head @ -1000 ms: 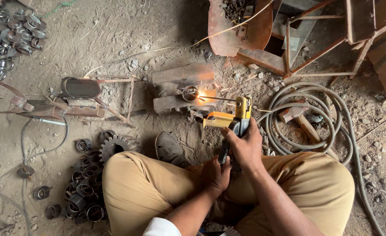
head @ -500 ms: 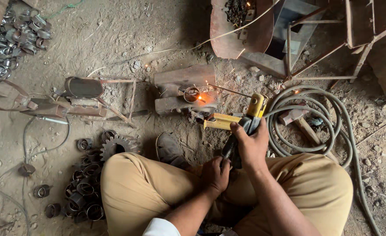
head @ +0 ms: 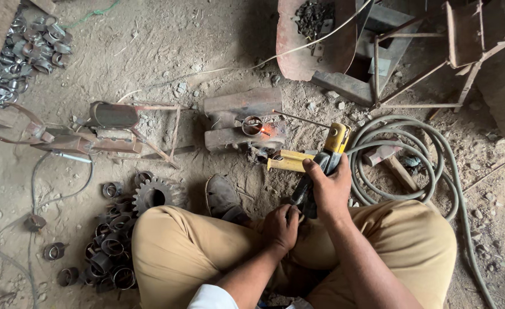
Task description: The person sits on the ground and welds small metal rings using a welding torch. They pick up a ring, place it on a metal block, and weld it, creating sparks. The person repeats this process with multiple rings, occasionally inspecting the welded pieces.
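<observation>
Dirt floor (head: 149, 51) of a workshop, spreading under everything in view and carrying scattered grit and stones; a person in tan trousers (head: 183, 246) is squatting at the lower edge, knees filling the bottom of the frame; a rust-red metal hopper (head: 307, 40) is standing at the top beside an angle-iron frame (head: 412, 86); a grey coiled hose (head: 407, 154) is lying in loops at the right, near the right knee; a rusty clamp jig (head: 115, 123) is sitting at the left, well apart from the hands; two rusty steel blocks (head: 241, 120) are lying side by side at centre, with a small metal ring (head: 252, 125) resting between them and a spot glowing orange on its right edge; a toothed gear (head: 155, 194) is lying by the left knee beside a heap of dark rings (head: 112, 246); another pile of bright rings (head: 18, 51) is lying at the upper left; the right hand (head: 329, 186) is wrapping closed around a yellow-and-black electrode holder (head: 327, 157), whose thin welding rod (head: 301, 118) is pointing left toward the ring — tip just short of the glow; the left hand (head: 281, 226) is closing on the dark cable end just below that holder, between the knees; a worn shoe (head: 224, 200) is showing beside the left knee — sole flat on the dirt
</observation>
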